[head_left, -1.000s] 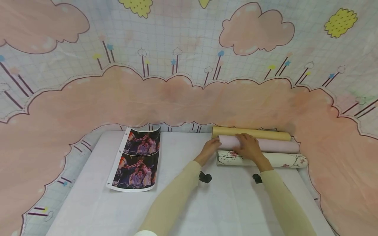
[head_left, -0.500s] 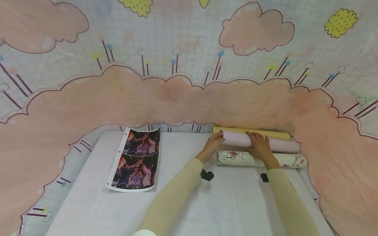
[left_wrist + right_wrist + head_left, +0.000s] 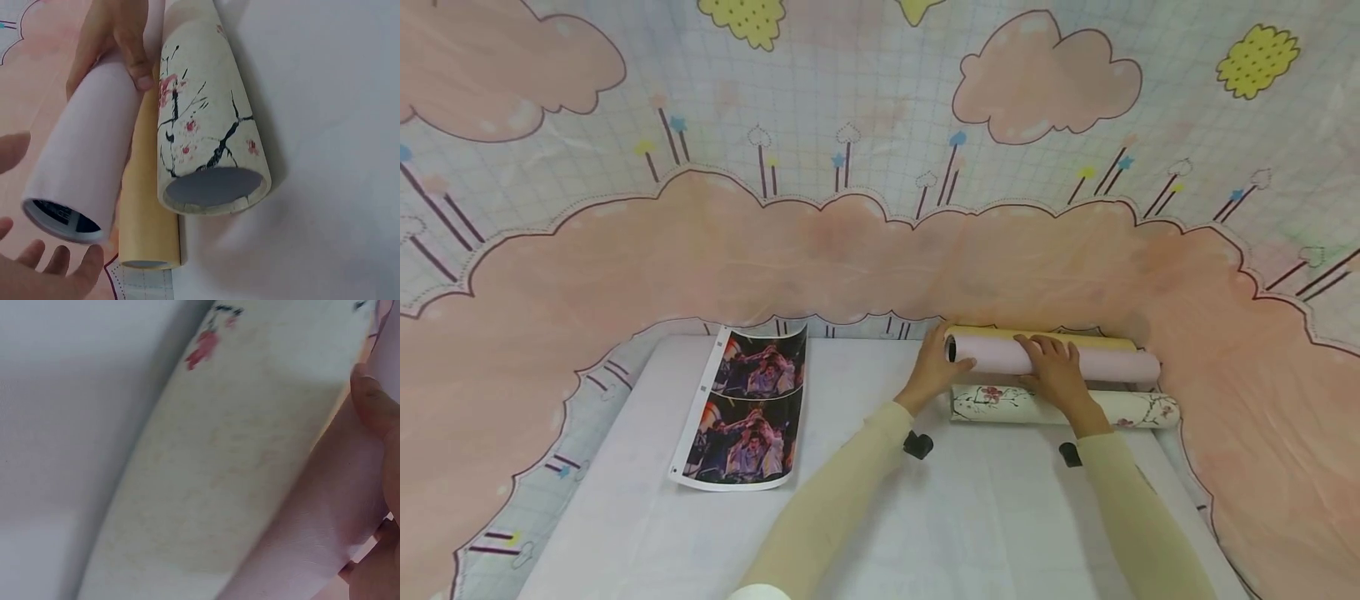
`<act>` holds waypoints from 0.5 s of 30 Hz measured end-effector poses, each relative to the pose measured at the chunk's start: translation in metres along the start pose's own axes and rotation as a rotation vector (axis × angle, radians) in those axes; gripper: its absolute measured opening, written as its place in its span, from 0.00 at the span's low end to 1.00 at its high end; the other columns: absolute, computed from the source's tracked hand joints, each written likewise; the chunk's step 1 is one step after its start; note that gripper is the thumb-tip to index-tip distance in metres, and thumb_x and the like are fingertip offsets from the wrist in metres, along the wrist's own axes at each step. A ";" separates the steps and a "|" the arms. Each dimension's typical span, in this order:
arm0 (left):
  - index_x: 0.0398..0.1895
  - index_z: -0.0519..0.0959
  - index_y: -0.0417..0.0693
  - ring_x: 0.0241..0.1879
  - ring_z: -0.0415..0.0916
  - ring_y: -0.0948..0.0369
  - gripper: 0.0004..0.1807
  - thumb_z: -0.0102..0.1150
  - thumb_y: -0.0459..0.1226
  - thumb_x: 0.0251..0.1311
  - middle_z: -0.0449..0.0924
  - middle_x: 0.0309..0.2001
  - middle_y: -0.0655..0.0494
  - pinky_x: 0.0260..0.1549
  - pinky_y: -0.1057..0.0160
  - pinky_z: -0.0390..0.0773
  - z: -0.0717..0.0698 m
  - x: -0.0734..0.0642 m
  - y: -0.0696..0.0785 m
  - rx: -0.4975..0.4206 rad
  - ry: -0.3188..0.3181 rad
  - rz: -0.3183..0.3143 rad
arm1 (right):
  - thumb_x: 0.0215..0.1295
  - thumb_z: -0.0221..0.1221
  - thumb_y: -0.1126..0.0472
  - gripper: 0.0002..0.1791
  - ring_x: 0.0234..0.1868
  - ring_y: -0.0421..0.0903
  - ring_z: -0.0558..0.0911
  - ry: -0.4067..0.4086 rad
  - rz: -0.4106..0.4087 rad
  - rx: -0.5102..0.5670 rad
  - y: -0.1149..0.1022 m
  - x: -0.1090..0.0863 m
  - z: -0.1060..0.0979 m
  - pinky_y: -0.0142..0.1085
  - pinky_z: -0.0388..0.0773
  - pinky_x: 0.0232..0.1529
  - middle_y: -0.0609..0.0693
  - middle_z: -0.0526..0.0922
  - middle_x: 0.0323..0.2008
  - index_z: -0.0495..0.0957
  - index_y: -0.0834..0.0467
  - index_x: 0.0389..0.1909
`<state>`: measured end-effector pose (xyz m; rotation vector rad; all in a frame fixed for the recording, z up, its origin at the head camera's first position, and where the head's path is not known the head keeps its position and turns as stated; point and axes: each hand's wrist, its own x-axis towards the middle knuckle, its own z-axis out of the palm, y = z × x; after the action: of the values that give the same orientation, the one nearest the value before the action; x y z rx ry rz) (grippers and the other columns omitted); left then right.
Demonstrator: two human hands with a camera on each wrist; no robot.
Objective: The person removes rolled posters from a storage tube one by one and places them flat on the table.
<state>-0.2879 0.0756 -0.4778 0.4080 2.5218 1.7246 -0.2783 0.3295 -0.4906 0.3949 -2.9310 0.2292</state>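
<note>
A pale pink cardboard tube (image 3: 1112, 365) lies crosswise at the back right, its open left end lifted in the left wrist view. My right hand (image 3: 1060, 379) grips it near the middle, thumb on the near side and fingers over the top. At its left end, my left hand (image 3: 928, 371) spreads its thumb and fingers around the rim; whether a fingertip touches is hard to tell. Behind is a yellow tube (image 3: 1105, 342), partly hidden by the pink one. In front lies a cream tube with blossom branches (image 3: 206, 119), beneath my right wrist.
A printed sheet with two stage photos (image 3: 748, 408) lies at the left of the white table (image 3: 625, 533), its edges curling. A patterned cloth with clouds (image 3: 850, 258) rises behind the table. Black wrist cameras (image 3: 917, 445) hang under both wrists.
My left hand has loosened from the pink tube's end and spread around it. The tube's left end has shifted left and toward the yellow tube. My right hand slid right along it earlier.
</note>
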 end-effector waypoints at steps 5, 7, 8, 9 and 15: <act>0.75 0.57 0.64 0.72 0.60 0.48 0.43 0.68 0.47 0.58 0.55 0.76 0.51 0.67 0.44 0.66 -0.010 -0.004 -0.007 -0.045 -0.057 0.000 | 0.56 0.70 0.55 0.43 0.67 0.66 0.62 0.047 -0.045 -0.009 -0.012 -0.006 -0.010 0.71 0.44 0.67 0.63 0.67 0.64 0.59 0.49 0.71; 0.74 0.60 0.63 0.71 0.62 0.47 0.41 0.68 0.49 0.58 0.57 0.75 0.52 0.64 0.44 0.70 -0.014 -0.006 -0.012 -0.101 -0.085 -0.026 | 0.55 0.70 0.53 0.44 0.67 0.65 0.62 0.059 -0.056 -0.012 -0.016 -0.008 -0.011 0.71 0.45 0.67 0.62 0.68 0.63 0.60 0.49 0.71; 0.73 0.62 0.64 0.70 0.62 0.47 0.40 0.68 0.50 0.58 0.59 0.74 0.52 0.62 0.44 0.72 -0.016 -0.008 -0.015 -0.122 -0.095 -0.042 | 0.55 0.70 0.53 0.44 0.67 0.65 0.63 0.068 -0.061 -0.017 -0.017 -0.010 -0.012 0.71 0.45 0.67 0.62 0.68 0.63 0.60 0.49 0.71; 0.72 0.63 0.64 0.70 0.62 0.47 0.39 0.68 0.51 0.57 0.60 0.73 0.53 0.60 0.45 0.73 -0.017 -0.009 -0.017 -0.140 -0.102 -0.055 | 0.54 0.70 0.52 0.44 0.66 0.65 0.63 0.078 -0.067 -0.020 -0.019 -0.011 -0.013 0.71 0.46 0.67 0.62 0.68 0.63 0.60 0.49 0.71; 0.67 0.69 0.63 0.66 0.67 0.46 0.34 0.70 0.48 0.56 0.67 0.68 0.53 0.54 0.48 0.78 -0.025 -0.022 -0.019 -0.215 -0.088 -0.047 | 0.49 0.74 0.52 0.46 0.63 0.65 0.66 0.172 -0.108 -0.022 -0.031 -0.022 -0.016 0.70 0.49 0.66 0.61 0.71 0.59 0.63 0.48 0.70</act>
<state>-0.2751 0.0409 -0.4887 0.3965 2.2383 1.8899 -0.2460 0.3083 -0.4755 0.5017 -2.7318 0.2050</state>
